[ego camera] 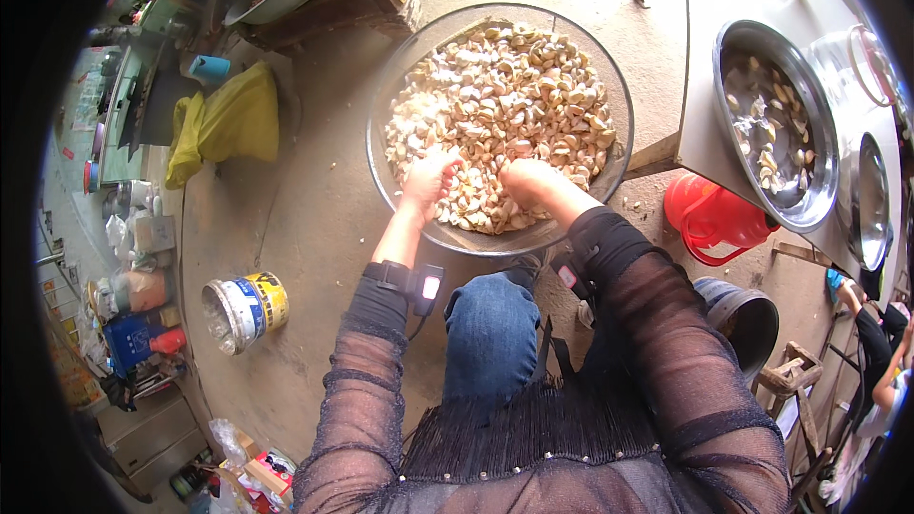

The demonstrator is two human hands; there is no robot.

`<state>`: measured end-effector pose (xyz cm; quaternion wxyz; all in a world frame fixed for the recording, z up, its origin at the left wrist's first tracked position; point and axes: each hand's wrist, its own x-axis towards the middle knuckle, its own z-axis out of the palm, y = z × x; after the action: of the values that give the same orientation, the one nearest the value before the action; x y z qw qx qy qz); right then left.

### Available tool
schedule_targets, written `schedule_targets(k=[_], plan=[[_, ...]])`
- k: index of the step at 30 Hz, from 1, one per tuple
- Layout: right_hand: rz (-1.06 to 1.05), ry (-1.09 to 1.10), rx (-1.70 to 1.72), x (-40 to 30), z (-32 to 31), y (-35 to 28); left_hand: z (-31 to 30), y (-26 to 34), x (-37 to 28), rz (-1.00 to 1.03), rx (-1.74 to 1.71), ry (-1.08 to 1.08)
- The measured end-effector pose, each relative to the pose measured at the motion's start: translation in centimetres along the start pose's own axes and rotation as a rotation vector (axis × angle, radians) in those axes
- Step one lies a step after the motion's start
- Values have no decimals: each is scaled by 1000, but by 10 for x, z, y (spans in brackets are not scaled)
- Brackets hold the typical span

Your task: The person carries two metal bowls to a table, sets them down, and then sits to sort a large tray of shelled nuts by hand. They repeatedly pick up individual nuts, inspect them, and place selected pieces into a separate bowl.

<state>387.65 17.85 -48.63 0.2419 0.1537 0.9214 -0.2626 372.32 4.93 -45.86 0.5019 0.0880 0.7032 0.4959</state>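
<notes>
A wide round basket of metal mesh stands before me, heaped with unpeeled garlic cloves. My left hand is at the near left part of the heap, its fingers curled; whether a clove lies between them cannot be made out. To the right of it, my right hand reaches down among the cloves, back of the hand up, with its fingertips hidden. At the right, a steel basin on a table holds some loose cloves and bits of skin.
Right of the basket are a red plastic pitcher, a grey bucket and a wooden stool. A paint bucket and yellow cloth are at left. People are partly visible at the far right.
</notes>
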Motion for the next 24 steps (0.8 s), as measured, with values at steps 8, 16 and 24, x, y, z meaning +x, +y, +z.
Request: schedule_targets(k=[8, 16, 24], plan=[[204, 97, 294, -13, -27, 10, 31, -21, 14, 497, 1189, 89], [297, 128, 1914, -13, -32, 9, 39, 17, -1, 43, -34, -106], [97, 112, 2295, -22, -42, -27, 61, 59, -32, 196, -589, -283]])
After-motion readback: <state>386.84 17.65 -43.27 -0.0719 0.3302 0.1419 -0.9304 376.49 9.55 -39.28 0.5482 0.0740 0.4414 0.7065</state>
